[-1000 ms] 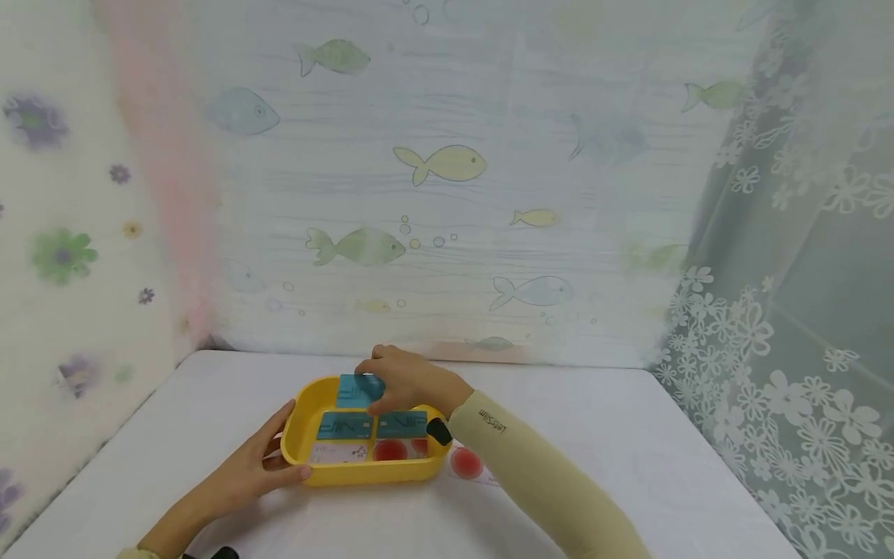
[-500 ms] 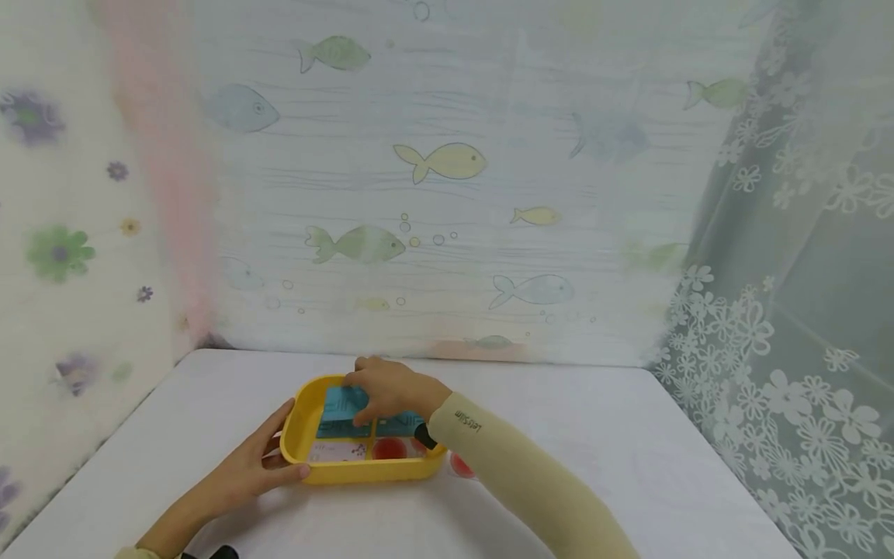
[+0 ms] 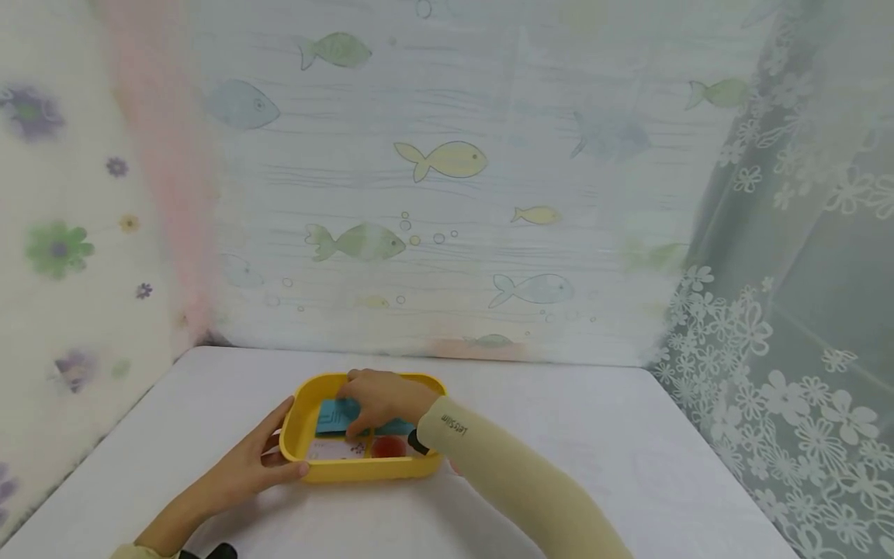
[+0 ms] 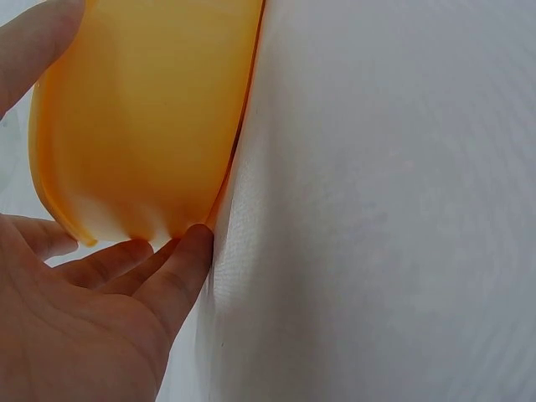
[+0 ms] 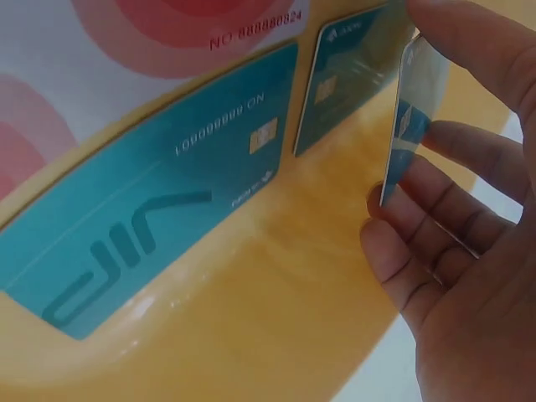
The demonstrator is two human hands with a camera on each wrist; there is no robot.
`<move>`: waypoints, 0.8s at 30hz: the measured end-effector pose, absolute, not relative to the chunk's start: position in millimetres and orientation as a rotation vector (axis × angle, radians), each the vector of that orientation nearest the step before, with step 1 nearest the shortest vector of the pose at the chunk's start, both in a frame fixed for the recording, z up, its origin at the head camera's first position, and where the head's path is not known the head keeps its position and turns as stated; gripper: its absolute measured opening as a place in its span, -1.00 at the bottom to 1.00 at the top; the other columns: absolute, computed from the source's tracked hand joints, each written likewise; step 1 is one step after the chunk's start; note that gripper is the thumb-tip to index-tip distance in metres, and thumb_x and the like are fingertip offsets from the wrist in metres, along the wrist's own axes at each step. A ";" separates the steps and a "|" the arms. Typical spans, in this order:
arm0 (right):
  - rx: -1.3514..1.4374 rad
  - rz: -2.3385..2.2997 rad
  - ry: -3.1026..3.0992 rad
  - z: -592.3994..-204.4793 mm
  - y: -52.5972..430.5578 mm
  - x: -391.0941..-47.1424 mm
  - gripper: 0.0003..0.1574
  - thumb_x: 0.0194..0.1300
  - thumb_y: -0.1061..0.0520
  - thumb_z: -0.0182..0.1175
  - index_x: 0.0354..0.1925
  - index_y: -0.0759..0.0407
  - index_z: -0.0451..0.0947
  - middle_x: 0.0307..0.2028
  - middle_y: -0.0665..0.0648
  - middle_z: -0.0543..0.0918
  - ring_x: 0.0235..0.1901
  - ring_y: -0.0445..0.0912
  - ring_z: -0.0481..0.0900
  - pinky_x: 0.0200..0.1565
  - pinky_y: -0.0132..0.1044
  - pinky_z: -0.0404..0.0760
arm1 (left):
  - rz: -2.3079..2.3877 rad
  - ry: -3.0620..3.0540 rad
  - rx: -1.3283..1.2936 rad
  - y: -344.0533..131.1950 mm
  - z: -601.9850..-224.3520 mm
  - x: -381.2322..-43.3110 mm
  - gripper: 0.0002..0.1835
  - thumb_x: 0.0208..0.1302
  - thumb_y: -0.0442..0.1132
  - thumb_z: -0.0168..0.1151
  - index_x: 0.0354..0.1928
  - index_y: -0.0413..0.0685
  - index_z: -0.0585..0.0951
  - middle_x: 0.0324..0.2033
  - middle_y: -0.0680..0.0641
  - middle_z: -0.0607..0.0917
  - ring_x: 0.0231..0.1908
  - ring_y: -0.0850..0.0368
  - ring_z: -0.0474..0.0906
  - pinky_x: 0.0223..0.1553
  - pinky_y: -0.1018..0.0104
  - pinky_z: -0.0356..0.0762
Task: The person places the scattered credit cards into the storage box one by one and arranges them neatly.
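Observation:
My left hand (image 3: 244,466) holds the left end of a yellow plastic tray (image 3: 370,472); in the left wrist view its fingertips press the end wall, with the thumb on another side. Over the tray's left part, my right hand (image 3: 380,397) pinches a blue plastic card (image 5: 406,126) between thumb and fingers, seen nearly edge-on in the right wrist view. Beside it in the tray lie a teal VIP card (image 5: 193,176) and another teal card (image 5: 347,71), both with chips. A white card with a red circle (image 3: 387,447) and a pale card (image 3: 328,449) lie along the near side.
A white cloth covers the table (image 3: 559,435). A card with a red print (image 3: 455,467) shows just right of the tray, mostly hidden by the right sleeve (image 3: 517,473). Behind the table hangs a fish-patterned curtain (image 3: 447,256).
My right hand has moved left and down toward the near side, bringing the blue card low over the teal card at the tray's left. My left hand stays on the tray.

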State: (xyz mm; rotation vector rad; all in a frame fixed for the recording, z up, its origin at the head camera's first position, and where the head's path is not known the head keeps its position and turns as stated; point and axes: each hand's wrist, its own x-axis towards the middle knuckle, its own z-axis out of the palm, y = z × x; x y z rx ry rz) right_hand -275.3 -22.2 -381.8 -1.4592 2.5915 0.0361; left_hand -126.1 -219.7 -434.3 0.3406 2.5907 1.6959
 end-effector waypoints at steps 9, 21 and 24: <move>-1.454 0.096 2.628 -389.1 -26.1 -273.1 -0.22 0.04 -0.32 0.36 0.21 -0.15 0.47 -0.06 -0.15 0.43 -0.15 -0.29 0.35 -0.04 -0.49 0.43 | 1.668 2.619 0.319 -220.2 -434.3 -125.7 0.07 0.19 -0.16 0.35 0.51 -0.04 -0.19 0.39 -0.33 0.06 0.25 -0.29 0.29 0.03 0.38 0.52; -1.454 0.119 2.634 -395.1 -30.1 -277.8 -0.27 0.07 -0.32 0.35 0.17 -0.13 0.51 -0.10 -0.15 0.42 -0.16 -0.28 0.33 -0.08 -0.51 0.40 | 1.657 2.628 0.311 -222.3 -434.7 -130.7 0.07 0.18 -0.16 0.36 0.51 -0.05 -0.19 0.39 -0.34 0.06 0.25 -0.27 0.31 0.04 0.36 0.52; -1.455 0.130 2.640 -395.9 -30.6 -279.4 -0.27 0.07 -0.32 0.34 0.17 -0.13 0.51 -0.12 -0.15 0.42 -0.17 -0.28 0.33 -0.10 -0.50 0.41 | 1.667 2.614 0.323 -223.2 -435.2 -132.6 0.07 0.18 -0.16 0.36 0.51 -0.05 -0.19 0.39 -0.34 0.05 0.25 -0.29 0.30 0.04 0.35 0.52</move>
